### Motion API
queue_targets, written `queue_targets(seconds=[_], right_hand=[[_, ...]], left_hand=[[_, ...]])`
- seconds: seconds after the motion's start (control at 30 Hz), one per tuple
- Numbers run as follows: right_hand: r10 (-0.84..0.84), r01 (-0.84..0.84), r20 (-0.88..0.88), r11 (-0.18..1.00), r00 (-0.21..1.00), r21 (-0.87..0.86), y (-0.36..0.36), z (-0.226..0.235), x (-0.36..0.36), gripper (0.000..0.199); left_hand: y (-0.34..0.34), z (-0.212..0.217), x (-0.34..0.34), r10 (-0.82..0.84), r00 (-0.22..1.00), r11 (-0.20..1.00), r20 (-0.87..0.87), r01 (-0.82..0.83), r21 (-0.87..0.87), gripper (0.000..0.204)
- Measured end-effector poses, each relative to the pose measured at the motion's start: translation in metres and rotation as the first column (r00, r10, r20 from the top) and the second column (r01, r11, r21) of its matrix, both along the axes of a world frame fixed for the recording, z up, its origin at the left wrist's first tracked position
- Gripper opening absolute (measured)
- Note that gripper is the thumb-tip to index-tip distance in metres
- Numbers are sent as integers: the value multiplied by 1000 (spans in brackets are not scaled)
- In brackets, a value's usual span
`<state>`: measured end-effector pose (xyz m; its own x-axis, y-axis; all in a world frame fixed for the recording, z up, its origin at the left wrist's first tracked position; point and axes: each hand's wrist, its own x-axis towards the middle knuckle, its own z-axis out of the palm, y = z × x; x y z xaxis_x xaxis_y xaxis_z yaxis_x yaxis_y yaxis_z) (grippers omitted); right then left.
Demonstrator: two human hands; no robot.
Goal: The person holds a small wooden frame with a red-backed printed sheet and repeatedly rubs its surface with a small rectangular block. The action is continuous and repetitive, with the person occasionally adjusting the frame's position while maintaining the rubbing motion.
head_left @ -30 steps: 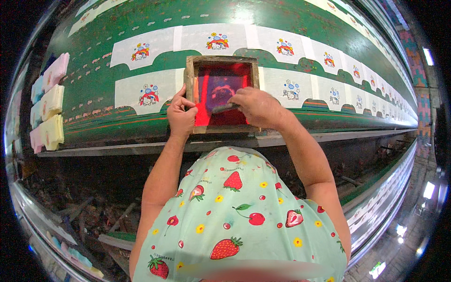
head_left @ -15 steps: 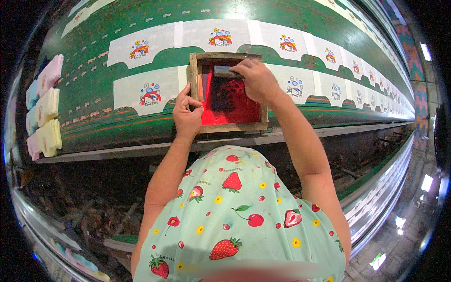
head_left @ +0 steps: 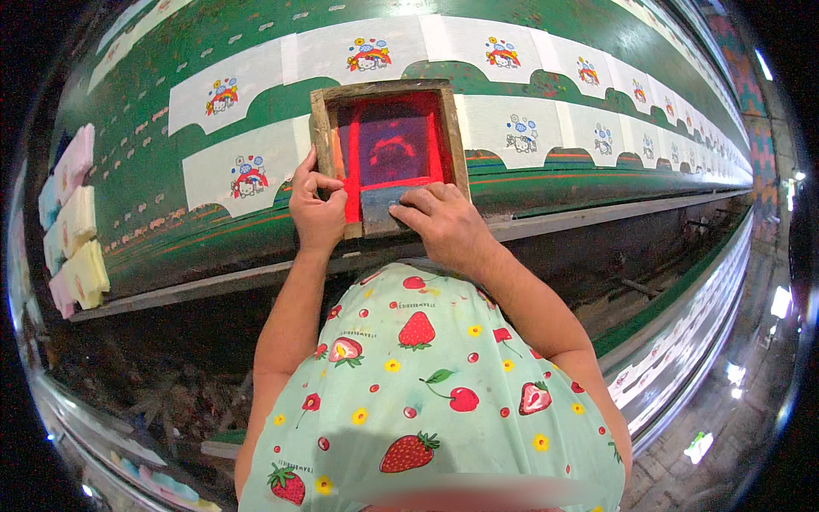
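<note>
A wooden screen-printing frame (head_left: 322,121) lies over the nearer row of white fabric pieces. Its mesh (head_left: 394,158) is red around a dark purple middle with a faint red curved mark. My left hand (head_left: 318,207) grips the frame's left side near the lower corner, fingers curled. My right hand (head_left: 444,220) is closed on a grey, flat-bladed squeegee (head_left: 378,207) resting at the near end of the mesh, inside the frame. Left of the frame lies a white piece (head_left: 209,177) with a coloured cartoon print; the piece right of it (head_left: 503,128) bears a print without red.
The long green table (head_left: 145,154) carries two rows of printed white pieces curving away to the right. Stacks of pink, yellow and blue folded cloth (head_left: 81,218) stand at its left end. A ledge (head_left: 597,211) runs along the near edge, before my patterned apron (head_left: 426,375).
My right hand has drawn the squeegee from the far end of the mesh to the near end. The far mesh now shows a purple area. The view has shifted slightly.
</note>
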<state>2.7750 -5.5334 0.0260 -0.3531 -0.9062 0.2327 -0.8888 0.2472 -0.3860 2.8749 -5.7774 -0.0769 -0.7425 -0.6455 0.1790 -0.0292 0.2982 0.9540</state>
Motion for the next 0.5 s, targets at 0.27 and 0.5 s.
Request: queue_targets(seconds=[0.27,0.5], right_hand=[[-219,272,228,933,949,-235,62,-4,-7,37],[-376,651,644,714,666,-258,148,-28,-34,39]], left_hand=[[5,17,-4,11,1000,1000,-14,-11,29,14],[85,28,-47,-14,999,999,-33,13,-31,17]])
